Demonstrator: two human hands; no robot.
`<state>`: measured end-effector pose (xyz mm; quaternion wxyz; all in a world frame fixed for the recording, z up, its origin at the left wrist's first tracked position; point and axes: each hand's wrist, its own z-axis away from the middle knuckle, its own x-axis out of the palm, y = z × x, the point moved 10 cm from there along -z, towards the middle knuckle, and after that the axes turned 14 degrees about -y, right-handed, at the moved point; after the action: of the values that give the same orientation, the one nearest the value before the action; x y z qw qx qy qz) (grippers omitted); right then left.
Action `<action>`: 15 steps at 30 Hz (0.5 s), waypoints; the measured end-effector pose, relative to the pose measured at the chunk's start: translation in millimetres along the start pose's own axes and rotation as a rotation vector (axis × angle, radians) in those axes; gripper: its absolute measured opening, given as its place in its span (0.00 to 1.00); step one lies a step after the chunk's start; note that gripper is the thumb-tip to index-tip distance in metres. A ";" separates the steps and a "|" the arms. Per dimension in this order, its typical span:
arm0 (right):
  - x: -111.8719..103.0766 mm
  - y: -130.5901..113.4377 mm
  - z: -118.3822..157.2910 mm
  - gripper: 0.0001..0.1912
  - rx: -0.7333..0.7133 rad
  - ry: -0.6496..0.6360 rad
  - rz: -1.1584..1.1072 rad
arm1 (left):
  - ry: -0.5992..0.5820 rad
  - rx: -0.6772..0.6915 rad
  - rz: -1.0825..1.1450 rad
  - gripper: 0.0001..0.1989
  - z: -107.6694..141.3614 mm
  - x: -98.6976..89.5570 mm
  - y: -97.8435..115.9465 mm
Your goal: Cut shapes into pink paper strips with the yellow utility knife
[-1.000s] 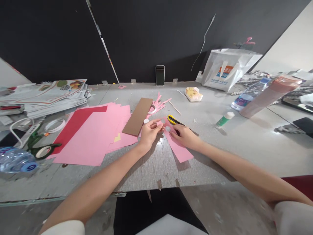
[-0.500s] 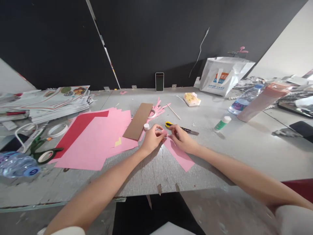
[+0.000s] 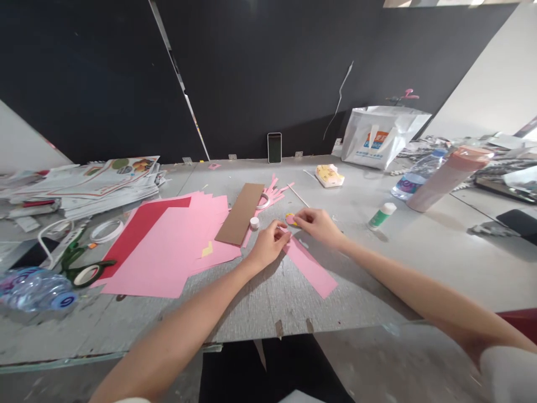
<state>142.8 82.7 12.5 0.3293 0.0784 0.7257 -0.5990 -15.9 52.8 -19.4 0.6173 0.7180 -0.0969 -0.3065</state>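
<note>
A small rounded piece of pink paper (image 3: 290, 220) is pinched at the fingertips of my right hand (image 3: 322, 225), just above the yellow end of the utility knife. The rest of that knife is hidden under the hand. My left hand (image 3: 268, 244) has its thumb and fingers closed at the upper end of a pink paper strip (image 3: 312, 270), which lies slanting across the table towards me. Just beyond my left hand stand a small white cap (image 3: 254, 223) and a brown cardboard piece (image 3: 241, 214). A green and white glue stick (image 3: 382, 216) is upright to the right.
Pink sheets (image 3: 157, 254) and a red sheet (image 3: 138, 232) spread on the left, near green-handled scissors (image 3: 86, 271) and a water bottle (image 3: 37, 290). A phone (image 3: 274, 148) leans on the back panel. A tissue pack (image 3: 329, 175), tumbler (image 3: 448, 178) and white bag (image 3: 381, 137) stand farther right.
My right hand has moved away from my left, up and to the right, carrying the small pink piece over the knife. The left hand stays by the strip. The view has tilted slightly.
</note>
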 end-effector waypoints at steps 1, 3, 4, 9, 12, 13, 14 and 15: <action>-3.3 3.2 -12.1 0.18 0.048 -0.027 -0.013 | 0.013 -0.001 -0.029 0.10 -0.2 -0.8 0.9; 0.2 7.7 -38.1 0.16 0.133 -0.150 -0.096 | 0.026 -0.005 -0.078 0.08 -0.5 -1.2 1.9; -0.2 6.7 -50.3 0.17 0.150 -0.170 -0.139 | 0.027 -0.008 -0.092 0.08 -0.6 -1.0 1.9; 5.2 6.5 -96.2 0.12 0.253 -0.187 -0.134 | 0.006 -0.011 -0.118 0.10 -0.5 3.2 2.1; 13.3 18.1 -113.9 0.13 0.348 -0.211 -0.119 | -0.011 -0.005 -0.133 0.10 -0.6 6.2 4.2; 15.8 23.0 -118.7 0.14 0.389 -0.224 -0.107 | -0.015 -0.003 -0.144 0.10 -0.8 7.0 5.0; 17.9 27.2 -123.3 0.14 0.426 -0.238 -0.093 | -0.018 -0.001 -0.156 0.10 -1.1 7.8 5.7; 19.5 30.4 -127.7 0.15 0.459 -0.250 -0.075 | -0.019 0.003 -0.168 0.10 -1.6 8.3 6.2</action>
<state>94.2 203.1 -15.1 0.3676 0.0497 0.5268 -0.7648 -6.9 48.4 -16.1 0.5876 0.7214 -0.0427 -0.3640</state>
